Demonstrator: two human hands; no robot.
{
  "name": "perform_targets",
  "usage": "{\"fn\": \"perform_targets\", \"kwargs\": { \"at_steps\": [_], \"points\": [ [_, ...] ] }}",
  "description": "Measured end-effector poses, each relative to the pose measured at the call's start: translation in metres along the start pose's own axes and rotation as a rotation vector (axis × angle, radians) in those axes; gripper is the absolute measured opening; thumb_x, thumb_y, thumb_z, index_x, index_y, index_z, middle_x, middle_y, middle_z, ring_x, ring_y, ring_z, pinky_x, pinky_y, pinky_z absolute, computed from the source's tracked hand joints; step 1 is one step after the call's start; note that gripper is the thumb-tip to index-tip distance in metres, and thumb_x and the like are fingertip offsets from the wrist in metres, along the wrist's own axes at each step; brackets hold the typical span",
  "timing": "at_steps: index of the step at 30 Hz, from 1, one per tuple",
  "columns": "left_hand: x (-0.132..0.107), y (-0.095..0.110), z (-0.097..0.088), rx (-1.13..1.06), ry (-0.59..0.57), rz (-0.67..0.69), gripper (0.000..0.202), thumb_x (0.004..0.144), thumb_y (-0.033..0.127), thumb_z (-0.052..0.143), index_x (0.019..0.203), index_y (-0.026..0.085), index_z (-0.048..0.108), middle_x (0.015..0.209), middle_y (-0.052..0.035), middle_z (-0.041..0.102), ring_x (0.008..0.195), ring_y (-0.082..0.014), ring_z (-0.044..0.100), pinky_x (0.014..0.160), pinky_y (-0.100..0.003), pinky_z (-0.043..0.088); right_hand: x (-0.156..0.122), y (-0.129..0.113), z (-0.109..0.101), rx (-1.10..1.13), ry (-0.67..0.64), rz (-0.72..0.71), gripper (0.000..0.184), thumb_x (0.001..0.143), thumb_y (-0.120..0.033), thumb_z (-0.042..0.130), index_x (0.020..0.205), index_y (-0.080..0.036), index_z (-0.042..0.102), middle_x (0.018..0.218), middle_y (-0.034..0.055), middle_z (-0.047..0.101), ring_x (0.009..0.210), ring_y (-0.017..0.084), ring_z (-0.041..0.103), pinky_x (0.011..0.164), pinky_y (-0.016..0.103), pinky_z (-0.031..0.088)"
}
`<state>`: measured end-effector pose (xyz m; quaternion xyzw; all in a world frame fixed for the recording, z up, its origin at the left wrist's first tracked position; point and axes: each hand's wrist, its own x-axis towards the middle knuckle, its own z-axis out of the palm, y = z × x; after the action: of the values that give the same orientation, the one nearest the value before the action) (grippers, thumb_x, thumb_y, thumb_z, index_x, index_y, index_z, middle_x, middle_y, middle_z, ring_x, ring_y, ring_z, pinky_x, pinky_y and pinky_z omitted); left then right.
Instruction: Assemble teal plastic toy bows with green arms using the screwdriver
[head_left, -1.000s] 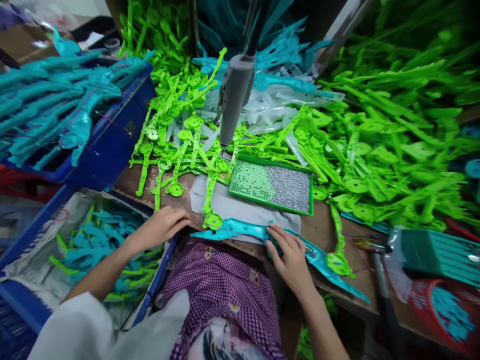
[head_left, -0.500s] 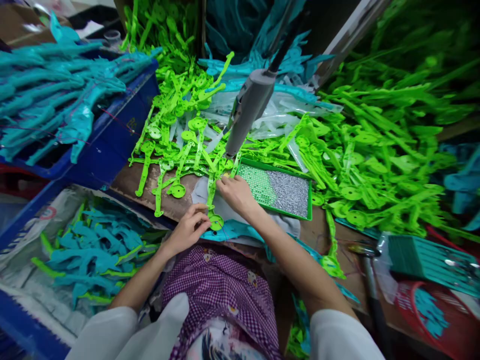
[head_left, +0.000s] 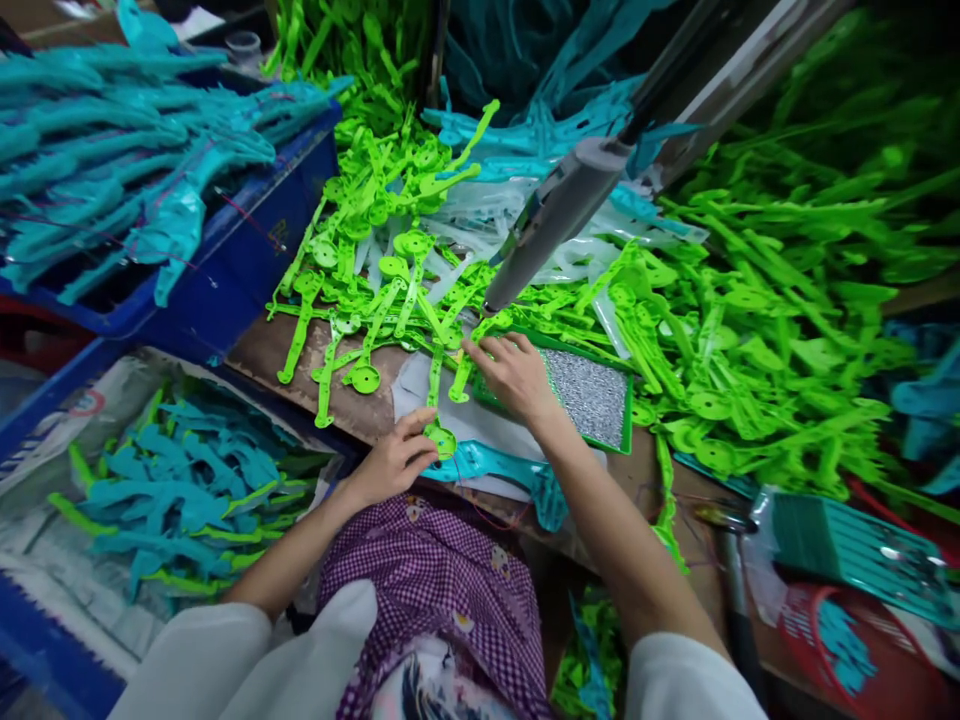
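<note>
My left hand [head_left: 397,458] pinches the round end of a long lime-green plastic part [head_left: 441,441] near the table's front edge. Beneath that part lies a turquoise plastic piece [head_left: 487,460], with a thin dark red wire by it. My right hand [head_left: 516,375] is closed, its fingertips on another lime-green plastic part [head_left: 460,380]; the fingers hide some of it. Just above those fingers, a grey hanging electric screwdriver [head_left: 555,225] slants with its tip down. A green tray [head_left: 628,420] of small silvery screws sits partly under the right hand.
Lime-green parts [head_left: 720,340] are heaped at the back and right. A blue crate [head_left: 247,240] of turquoise pieces stands at left, and a lined blue bin [head_left: 45,470] lies below it. A hammer [head_left: 739,580] and a red basket [head_left: 892,640] are at the right.
My right hand has shifted right over the tray, and a lime-green part now shows below its fingers. The screwdriver leans more. My left hand stays at the round end.
</note>
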<state>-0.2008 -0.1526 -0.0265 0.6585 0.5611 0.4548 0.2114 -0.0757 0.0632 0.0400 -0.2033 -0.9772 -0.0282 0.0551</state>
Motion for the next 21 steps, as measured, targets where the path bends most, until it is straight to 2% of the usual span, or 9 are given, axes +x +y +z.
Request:
{"fn": "perform_targets", "kwargs": {
  "at_steps": [4, 7, 10, 12, 14, 17, 21],
  "points": [
    [0.002, 0.002, 0.000, 0.069, -0.056, 0.040, 0.011, 0.094, 0.018, 0.053, 0.096, 0.018, 0.064, 0.119, -0.0110, 0.065, 0.129, -0.0231, 0.051, 0.105, -0.045, 0.048, 0.020, 0.008, 0.005, -0.005, 0.015, 0.101, 0.047, 0.094, -0.010, 0.029, 0.129, -0.020, 0.058, 0.109, 0.0139, 0.065, 0.097, 0.026, 0.054, 0.098, 0.046, 0.029],
    [0.002, 0.005, -0.001, 0.089, -0.051, 0.027, 0.012, 0.094, 0.019, 0.052, 0.099, 0.018, 0.063, 0.120, -0.0109, 0.065, 0.128, -0.0227, 0.052, 0.105, -0.046, 0.047, 0.036, 0.012, 0.014, -0.019, -0.034, 0.199, 0.044, 0.092, -0.007, 0.031, 0.116, -0.018, 0.066, 0.105, 0.0155, 0.065, 0.099, 0.028, 0.053, 0.100, 0.051, 0.025],
    [0.001, 0.008, 0.000, 0.092, -0.044, 0.007, 0.012, 0.095, 0.019, 0.051, 0.099, 0.018, 0.062, 0.121, -0.0110, 0.064, 0.128, -0.0224, 0.052, 0.106, -0.046, 0.047, 0.033, 0.011, 0.015, -0.003, 0.018, 0.276, 0.048, 0.089, -0.005, 0.031, 0.122, -0.021, 0.062, 0.106, 0.0144, 0.065, 0.103, 0.028, 0.053, 0.099, 0.052, 0.024],
    [0.001, 0.009, 0.001, 0.103, -0.040, 0.000, 0.012, 0.096, 0.020, 0.050, 0.098, 0.018, 0.061, 0.120, -0.0107, 0.065, 0.127, -0.0221, 0.052, 0.106, -0.045, 0.047, 0.022, 0.000, 0.009, 0.012, 0.092, 0.306, 0.048, 0.090, -0.006, 0.030, 0.128, -0.020, 0.057, 0.112, 0.0149, 0.065, 0.106, 0.029, 0.053, 0.098, 0.051, 0.026],
    [0.004, 0.011, 0.001, 0.135, -0.046, 0.003, 0.012, 0.096, 0.021, 0.049, 0.098, 0.017, 0.060, 0.118, -0.0104, 0.065, 0.126, -0.0221, 0.053, 0.106, -0.045, 0.047, 0.008, -0.020, 0.002, 0.057, 0.102, 0.287, 0.042, 0.094, -0.013, 0.031, 0.126, -0.018, 0.057, 0.115, 0.0157, 0.065, 0.106, 0.029, 0.054, 0.095, 0.047, 0.029],
    [0.007, 0.015, -0.001, 0.193, -0.078, 0.010, 0.013, 0.097, 0.021, 0.048, 0.099, 0.017, 0.060, 0.117, -0.0102, 0.065, 0.126, -0.0223, 0.052, 0.108, -0.045, 0.046, -0.006, -0.057, 0.000, 0.177, -0.023, 0.217, 0.035, 0.098, -0.029, 0.035, 0.119, -0.017, 0.061, 0.110, 0.0138, 0.069, 0.098, 0.027, 0.060, 0.086, 0.040, 0.035],
    [0.003, 0.022, 0.001, 0.241, -0.098, -0.002, 0.014, 0.097, 0.022, 0.047, 0.098, 0.017, 0.061, 0.122, -0.0112, 0.062, 0.129, -0.0235, 0.050, 0.108, -0.046, 0.045, -0.010, -0.084, 0.014, 0.263, -0.088, 0.283, 0.035, 0.097, -0.036, 0.042, 0.122, -0.016, 0.057, 0.105, 0.0131, 0.072, 0.094, 0.027, 0.064, 0.082, 0.039, 0.036]
  ]
}}
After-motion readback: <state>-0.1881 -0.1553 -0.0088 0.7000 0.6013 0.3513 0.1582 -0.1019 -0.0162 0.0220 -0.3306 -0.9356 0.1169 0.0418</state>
